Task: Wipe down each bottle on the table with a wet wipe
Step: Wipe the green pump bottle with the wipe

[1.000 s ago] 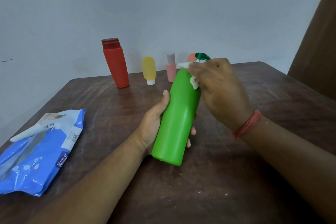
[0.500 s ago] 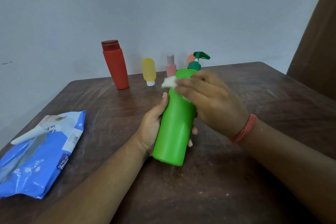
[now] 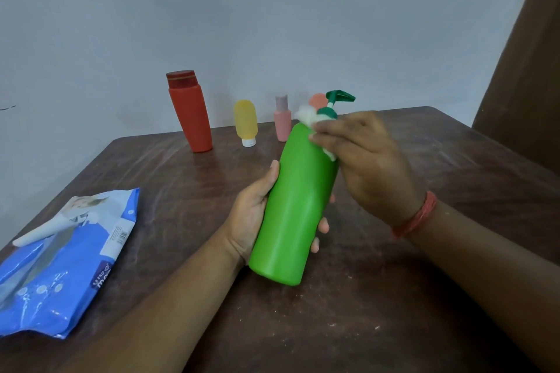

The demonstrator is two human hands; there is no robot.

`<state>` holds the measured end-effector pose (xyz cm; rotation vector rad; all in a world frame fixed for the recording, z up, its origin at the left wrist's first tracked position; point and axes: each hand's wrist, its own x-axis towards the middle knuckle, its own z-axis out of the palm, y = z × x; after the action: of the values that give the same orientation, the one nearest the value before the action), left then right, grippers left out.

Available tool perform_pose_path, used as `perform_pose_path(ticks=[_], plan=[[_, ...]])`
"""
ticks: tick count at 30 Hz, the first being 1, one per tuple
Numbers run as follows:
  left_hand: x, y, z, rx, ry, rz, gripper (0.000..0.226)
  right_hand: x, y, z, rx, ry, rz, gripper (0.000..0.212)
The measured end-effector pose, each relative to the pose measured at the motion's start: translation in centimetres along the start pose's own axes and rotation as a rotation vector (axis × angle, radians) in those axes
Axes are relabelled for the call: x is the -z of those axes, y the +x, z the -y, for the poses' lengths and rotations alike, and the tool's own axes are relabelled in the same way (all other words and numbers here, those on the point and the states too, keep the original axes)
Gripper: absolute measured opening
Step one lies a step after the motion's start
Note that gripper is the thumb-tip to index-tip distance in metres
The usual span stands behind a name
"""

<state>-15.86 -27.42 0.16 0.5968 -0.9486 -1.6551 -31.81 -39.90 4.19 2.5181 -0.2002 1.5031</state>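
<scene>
We hold the green bottle [image 3: 295, 206] tilted above the counter [image 3: 394, 297], our left hand [image 3: 251, 218] wrapped round its lower body, thumb on the near side and fingertips showing past the far edge. Our right hand [image 3: 366, 166] pinches the bunched wet wipe [image 3: 306, 116] against the shoulder, just under the dark green pump [image 3: 336, 100]. To do this step well, we judge it best to keep the left grip firm and low so the wipe can travel the full length, turn the bottle between strokes, and work the wipe round the pump collar where grime collects. Light pressure should be enough; pushing hard risks pressing the pump. The red bottle [image 3: 189, 112], yellow bottle [image 3: 245, 121] and pink bottle [image 3: 281, 121] stand at the far edge, the wipes pack [image 3: 63, 257] at our left.
</scene>
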Motion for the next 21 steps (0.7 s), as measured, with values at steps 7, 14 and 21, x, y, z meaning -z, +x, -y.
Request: perform_pose_path(ticks=[7,14,21], plan=[[0.5,-0.1,-0.1,-0.057,-0.01,-0.036,0.076,0.3,-0.1,0.0,-0.113,0.089,0.014,0.026],[1.7,-0.3,-0.5,-0.113,-0.116,-0.008,0.079,-0.4,0.1,0.8,-0.27,0.222,0.085,0.028],[1.1,0.1,-0.5,-0.225,-0.105,-0.377,0.059,-0.3,-0.9,2.2,-0.027,0.219,0.227,0.023]])
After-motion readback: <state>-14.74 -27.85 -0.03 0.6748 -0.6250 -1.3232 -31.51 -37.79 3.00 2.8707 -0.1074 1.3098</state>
